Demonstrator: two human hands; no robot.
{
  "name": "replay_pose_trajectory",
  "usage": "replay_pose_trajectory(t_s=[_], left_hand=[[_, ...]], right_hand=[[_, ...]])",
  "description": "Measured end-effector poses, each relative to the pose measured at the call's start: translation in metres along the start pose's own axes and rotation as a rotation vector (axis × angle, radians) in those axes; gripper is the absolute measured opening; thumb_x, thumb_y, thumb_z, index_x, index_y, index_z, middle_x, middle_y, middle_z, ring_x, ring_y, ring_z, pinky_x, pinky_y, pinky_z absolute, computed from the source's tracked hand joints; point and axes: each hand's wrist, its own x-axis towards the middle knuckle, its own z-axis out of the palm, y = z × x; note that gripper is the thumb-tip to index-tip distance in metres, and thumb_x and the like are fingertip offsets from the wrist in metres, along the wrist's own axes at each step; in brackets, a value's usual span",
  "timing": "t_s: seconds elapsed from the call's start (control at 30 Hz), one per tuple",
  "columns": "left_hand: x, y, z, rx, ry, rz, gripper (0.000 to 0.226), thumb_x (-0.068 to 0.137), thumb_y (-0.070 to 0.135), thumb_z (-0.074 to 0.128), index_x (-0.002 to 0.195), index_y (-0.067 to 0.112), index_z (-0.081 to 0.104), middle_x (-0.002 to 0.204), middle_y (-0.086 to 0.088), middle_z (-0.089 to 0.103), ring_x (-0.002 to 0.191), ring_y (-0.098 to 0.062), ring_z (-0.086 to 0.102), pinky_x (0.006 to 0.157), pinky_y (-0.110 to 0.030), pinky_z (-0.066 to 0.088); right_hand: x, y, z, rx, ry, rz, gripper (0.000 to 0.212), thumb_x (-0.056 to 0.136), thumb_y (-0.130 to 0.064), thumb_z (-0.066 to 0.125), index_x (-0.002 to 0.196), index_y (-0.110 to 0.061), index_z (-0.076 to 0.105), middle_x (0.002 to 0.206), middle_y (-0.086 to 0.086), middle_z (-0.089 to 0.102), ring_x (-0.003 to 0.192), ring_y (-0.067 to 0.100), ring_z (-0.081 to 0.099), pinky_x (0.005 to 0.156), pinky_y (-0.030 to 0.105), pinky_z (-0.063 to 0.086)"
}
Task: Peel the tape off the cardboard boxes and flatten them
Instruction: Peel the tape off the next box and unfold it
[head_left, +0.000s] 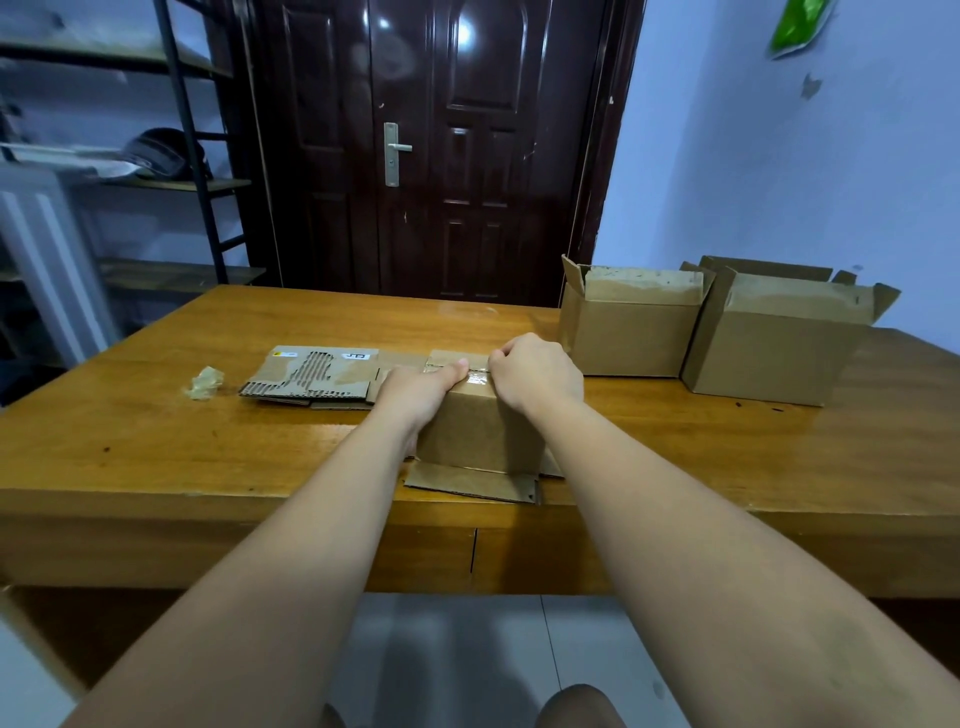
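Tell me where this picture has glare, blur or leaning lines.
Head view: glare spots shine on the dark door and on the tape on the small box; the shelf at the left edge looks blurred; its post and the door frame lean inward, as a wide lens makes them.

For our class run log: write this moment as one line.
stage: peeling tape; left hand: grips small box; right hand: pinches tape on top; done: flattened cardboard; waiting: two open boxes

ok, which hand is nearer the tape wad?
Left. The left hand holds the box at its left top edge, to the right of the wad. The right hand is farther right, pinching the tape on the box top.
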Motion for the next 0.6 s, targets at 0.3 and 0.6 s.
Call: replay_pose_trajectory(t_s=[0.3,0.6], left_hand=[[-0.0039,-0.003,0.0042,0.037,0.117,0.075,0.06,0.074,0.055,0.072,0.108,0.008,0.057,0.107,-0.009,0.062,0.099,-0.029,0.059,0.09,-0.043,0.051],[-0.0091,0.0019,0.002,0.005,0.06,0.078,0.045,0.08,0.047,0.071,0.1,0.013,0.049,0.1,-0.007,0.058,0.097,-0.026,0.057,0.081,-0.035,0.048]], right_hand=[[-0.0001,-0.0003,0.0008,0.012,0.001,0.001,0.038,0.095,-0.04,0.04,0.108,-0.019,0.069,0.099,0.005,0.068,0.09,0.026,0.063,0.08,0.042,0.056],[0.0,-0.0014,0.0005,0.016,-0.003,0.01,0.039,0.094,-0.041,0.039,0.111,-0.02,0.068,0.103,0.006,0.069,0.093,0.027,0.063,0.082,0.042,0.055]])
